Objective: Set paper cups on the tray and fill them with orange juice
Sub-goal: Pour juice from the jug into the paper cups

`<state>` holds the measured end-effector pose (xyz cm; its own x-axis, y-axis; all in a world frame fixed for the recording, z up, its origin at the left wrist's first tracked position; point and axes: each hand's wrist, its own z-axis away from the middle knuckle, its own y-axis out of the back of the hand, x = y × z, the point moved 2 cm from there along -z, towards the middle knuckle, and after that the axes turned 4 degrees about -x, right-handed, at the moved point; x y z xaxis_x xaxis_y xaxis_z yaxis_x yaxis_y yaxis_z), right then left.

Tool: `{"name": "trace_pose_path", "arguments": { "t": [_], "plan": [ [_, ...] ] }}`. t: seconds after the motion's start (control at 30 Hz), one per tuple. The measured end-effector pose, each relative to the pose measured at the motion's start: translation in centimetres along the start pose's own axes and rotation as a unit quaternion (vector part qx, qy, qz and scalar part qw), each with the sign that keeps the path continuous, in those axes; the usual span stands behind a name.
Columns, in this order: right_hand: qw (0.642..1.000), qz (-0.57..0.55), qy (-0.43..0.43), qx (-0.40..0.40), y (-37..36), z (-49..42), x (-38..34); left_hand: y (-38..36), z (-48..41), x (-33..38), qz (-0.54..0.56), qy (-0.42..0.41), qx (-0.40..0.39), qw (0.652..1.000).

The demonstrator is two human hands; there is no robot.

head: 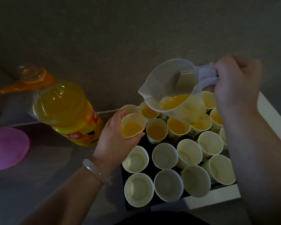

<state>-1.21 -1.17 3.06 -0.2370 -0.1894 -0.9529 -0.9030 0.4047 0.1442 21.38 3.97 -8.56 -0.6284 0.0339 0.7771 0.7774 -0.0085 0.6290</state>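
Here, the right hand [237, 88], in the upper right of the frame, is clenched round the handle of a clear plastic jug [170, 85]. The jug is tilted with its spout toward the left, and a shallow pool of orange juice [175, 101] lies low against its wall, above the far rows of cups. The left hand [118, 135], wearing a pale bracelet [96, 171] at the wrist, has thumb and fingers curled round a filled paper cup [132, 125] at the upper left corner of the tray [217, 198]; I cannot tell whether that cup stands on the tray or is lifted off it. The tray, dark inside with a white rim, fills the lower right of the frame and is crowded with cups. The filled cups [178, 127] in the far rows hold juice, partly under the jug, while the empty cups [165, 155] stand close together in the near rows. Left of the tray, a large juice bottle [63, 108] stands on the grey bench [55, 168], uncapped, an orange collar at its neck. A purple plate [6, 148] lies at the left edge of the frame.
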Motion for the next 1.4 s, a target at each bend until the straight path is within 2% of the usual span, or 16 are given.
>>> {"name": "trace_pose_path", "arguments": {
  "t": [0.13, 0.4, 0.6, 1.4],
  "plan": [
    [1.0, 0.008, 0.009, 0.005, -0.5, 0.6, 0.4, -0.5, -0.3, -0.4, -0.009, 0.014, -0.008, 1.0],
    [0.999, -0.022, -0.032, 0.025, -0.8, 1.1, 1.0, -1.3, -0.7, -1.7, -0.064, 0.034, -0.048, 0.996],
    [1.0, -0.001, -0.004, 0.027, -0.6, 1.2, 0.6, -1.5, -0.8, -2.1, -0.102, 0.046, -0.08, 0.991],
    [1.0, 0.012, 0.022, -0.004, -0.3, 1.2, 0.4, -1.2, -0.9, -2.0, -0.116, 0.05, -0.123, 0.984]
  ]
}}
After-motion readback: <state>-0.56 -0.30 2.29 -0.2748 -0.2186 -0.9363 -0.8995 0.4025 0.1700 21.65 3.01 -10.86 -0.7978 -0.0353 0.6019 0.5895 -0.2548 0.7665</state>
